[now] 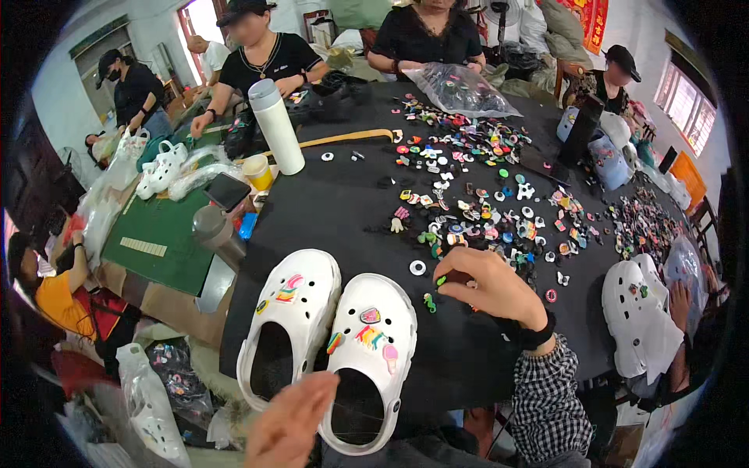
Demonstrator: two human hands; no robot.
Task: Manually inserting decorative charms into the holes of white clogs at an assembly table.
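Two white clogs stand side by side at the table's near edge, toes pointing away from me. The left clog carries a rainbow-coloured charm and a few others in its holes. On the right clog sit several charms, including a pink ice-lolly shape and a rainbow one. My left hand is held by the clogs' heel openings, fingers stretched out and holding nothing I can see. Right of the clogs, my right hand pinches a small green shoe charm just above the table. Another green charm lies below those fingertips.
Loose charms spread over the black tabletop. A white bottle, a grey-lidded cup and a yellow tub stand at the left. More white clogs are at the right, beside another person's hand. Several people sit around.
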